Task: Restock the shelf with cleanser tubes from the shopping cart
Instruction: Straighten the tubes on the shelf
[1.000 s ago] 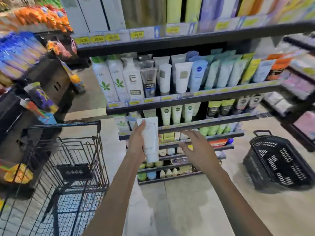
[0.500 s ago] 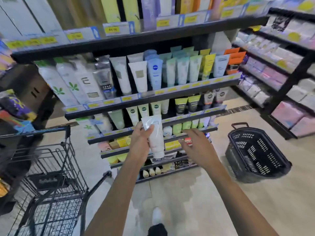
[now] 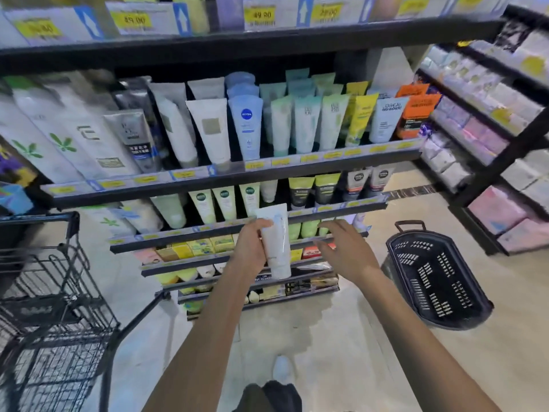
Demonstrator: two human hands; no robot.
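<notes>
While the left hand [image 3: 251, 248] grips the upright tube [image 3: 275, 239] just before the shelf [image 3: 237, 230], the right hand [image 3: 346, 251] hovers open beside it.

The left hand [image 3: 251, 248] covers the left side of the white cleanser tube [image 3: 276, 242] it grips, and the tube's print is too faint to read. The tube and both hands hide parts of the lower shelf rails [image 3: 184, 233] and the small goods behind them. The right hand [image 3: 346, 251] has its fingertips smeared by motion. The shopping cart [image 3: 50, 292] is cut by the left and bottom edges, so its contents cannot be told. The upper price tags [image 3: 133, 19] are blurred and partly cut by the top edge. The white shoe [image 3: 282, 368] is half hidden by dark clothing at the bottom edge.
</notes>
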